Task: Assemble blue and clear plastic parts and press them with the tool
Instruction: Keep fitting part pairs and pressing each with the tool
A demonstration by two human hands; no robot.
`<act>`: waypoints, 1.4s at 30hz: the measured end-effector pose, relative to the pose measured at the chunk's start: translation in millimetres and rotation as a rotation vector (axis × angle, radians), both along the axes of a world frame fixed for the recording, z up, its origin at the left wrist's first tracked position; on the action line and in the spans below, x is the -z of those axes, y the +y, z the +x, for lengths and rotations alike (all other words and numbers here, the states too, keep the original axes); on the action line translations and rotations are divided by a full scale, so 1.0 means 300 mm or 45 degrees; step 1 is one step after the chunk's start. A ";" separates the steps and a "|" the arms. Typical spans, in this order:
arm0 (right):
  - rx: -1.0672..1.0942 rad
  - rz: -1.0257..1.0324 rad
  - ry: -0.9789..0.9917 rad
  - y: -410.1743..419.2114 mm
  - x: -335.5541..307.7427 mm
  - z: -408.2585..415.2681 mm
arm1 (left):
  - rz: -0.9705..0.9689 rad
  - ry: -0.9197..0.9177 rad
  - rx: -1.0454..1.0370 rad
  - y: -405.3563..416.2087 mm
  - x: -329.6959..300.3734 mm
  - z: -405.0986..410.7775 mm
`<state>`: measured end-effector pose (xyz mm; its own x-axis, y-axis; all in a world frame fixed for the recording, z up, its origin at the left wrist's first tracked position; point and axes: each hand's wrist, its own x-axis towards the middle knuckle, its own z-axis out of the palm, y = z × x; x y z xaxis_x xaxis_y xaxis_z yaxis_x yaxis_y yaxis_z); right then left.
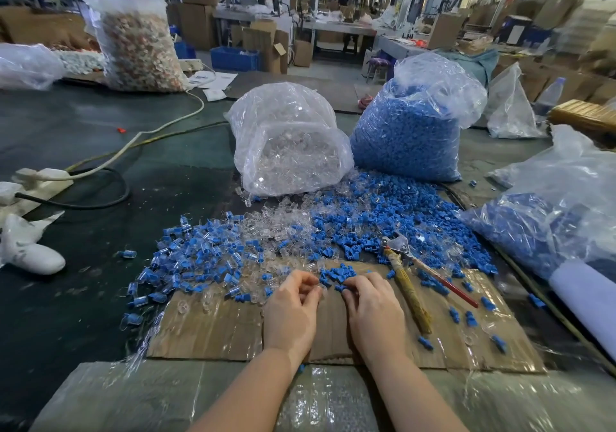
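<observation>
Head view: a clear part [316, 289] is pinched in the curled left hand [293, 301], a blue part [340, 287] picked by the right hand [373, 301] — held close for joining; the tool [405, 266] is laid just beside, on the worktop [83, 138].

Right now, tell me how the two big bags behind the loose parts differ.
The left bag holds clear parts; the right bag holds blue parts. The left bag looks slumped and partly filled, while the right bag stands taller and packed. Both are transparent plastic, standing side by side on the table, with parts spilled in front.
</observation>
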<state>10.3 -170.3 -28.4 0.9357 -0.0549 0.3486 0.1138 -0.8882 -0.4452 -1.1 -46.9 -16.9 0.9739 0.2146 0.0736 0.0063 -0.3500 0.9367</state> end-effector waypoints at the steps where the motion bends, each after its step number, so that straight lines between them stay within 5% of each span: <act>1: 0.001 -0.004 0.001 0.000 0.001 0.000 | 0.001 -0.009 0.000 0.001 0.002 -0.001; 42: -0.268 0.047 -0.141 0.009 -0.038 -0.044 | 0.161 -0.102 0.042 0.008 0.014 -0.009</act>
<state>-2.8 -167.6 -17.0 0.8839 0.1224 0.4514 0.3445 -0.8233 -0.4512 -3.7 -44.6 -21.1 0.9702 0.1668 0.1759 -0.0802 -0.4639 0.8823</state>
